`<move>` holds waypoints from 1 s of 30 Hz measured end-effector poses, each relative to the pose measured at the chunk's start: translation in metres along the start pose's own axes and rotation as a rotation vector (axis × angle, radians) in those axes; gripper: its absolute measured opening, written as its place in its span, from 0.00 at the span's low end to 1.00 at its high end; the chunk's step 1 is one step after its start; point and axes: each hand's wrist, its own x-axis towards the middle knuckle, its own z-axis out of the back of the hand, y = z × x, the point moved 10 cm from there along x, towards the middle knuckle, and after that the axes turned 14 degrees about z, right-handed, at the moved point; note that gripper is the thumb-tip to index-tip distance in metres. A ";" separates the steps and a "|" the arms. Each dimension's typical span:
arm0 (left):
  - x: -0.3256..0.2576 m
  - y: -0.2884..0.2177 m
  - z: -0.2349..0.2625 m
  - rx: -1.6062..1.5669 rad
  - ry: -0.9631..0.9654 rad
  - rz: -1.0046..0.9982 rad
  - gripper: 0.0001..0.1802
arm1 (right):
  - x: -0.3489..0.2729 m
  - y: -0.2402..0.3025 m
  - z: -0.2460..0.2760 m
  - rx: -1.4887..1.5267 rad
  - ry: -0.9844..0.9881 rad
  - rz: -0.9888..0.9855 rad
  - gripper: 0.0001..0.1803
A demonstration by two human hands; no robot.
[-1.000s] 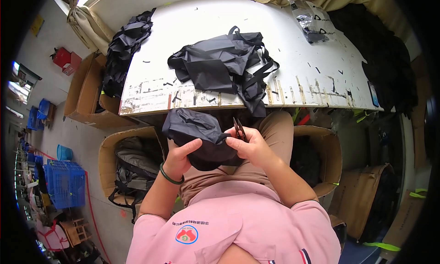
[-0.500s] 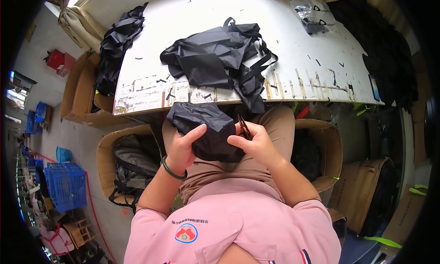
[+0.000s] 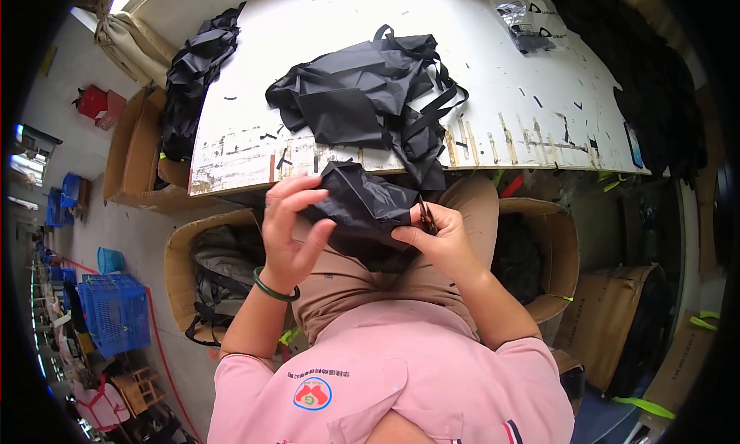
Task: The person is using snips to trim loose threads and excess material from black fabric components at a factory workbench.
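I hold a black fabric bag (image 3: 362, 205) over my lap, just below the table's front edge. My left hand (image 3: 293, 232), with a green bangle on the wrist, grips the bag's left side, fingers curled over the top. My right hand (image 3: 439, 240) pinches the bag's right edge and also holds small dark snips (image 3: 426, 216) that point upward. A heap of black bags with straps (image 3: 362, 97) lies on the white worn table (image 3: 509, 89) right in front of me.
Cardboard boxes stand at my left (image 3: 181, 267) and right (image 3: 559, 243), the left one holding dark bags. More black fabric (image 3: 193, 74) hangs off the table's far left. A clear plastic packet (image 3: 528, 16) lies at the far side. Blue crates (image 3: 112, 309) stand on the floor.
The bag has been turned and lifted slightly in my hands. My left hand has shifted from under the bag to its upper left side. The view has tilted a little.
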 end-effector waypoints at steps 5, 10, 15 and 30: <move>-0.004 0.006 -0.071 -0.158 0.480 0.125 0.16 | 0.002 0.012 -0.019 -0.059 0.070 0.066 0.11; -0.009 0.025 -0.081 -0.366 0.623 0.370 0.11 | 0.000 0.015 -0.008 -0.192 0.076 0.135 0.11; -0.011 0.026 -0.087 -0.318 0.737 0.456 0.11 | 0.013 0.057 -0.022 -0.478 0.227 0.375 0.14; -0.053 0.060 -0.137 -1.299 1.075 0.856 0.09 | 0.013 0.041 -0.055 0.281 0.462 0.241 0.08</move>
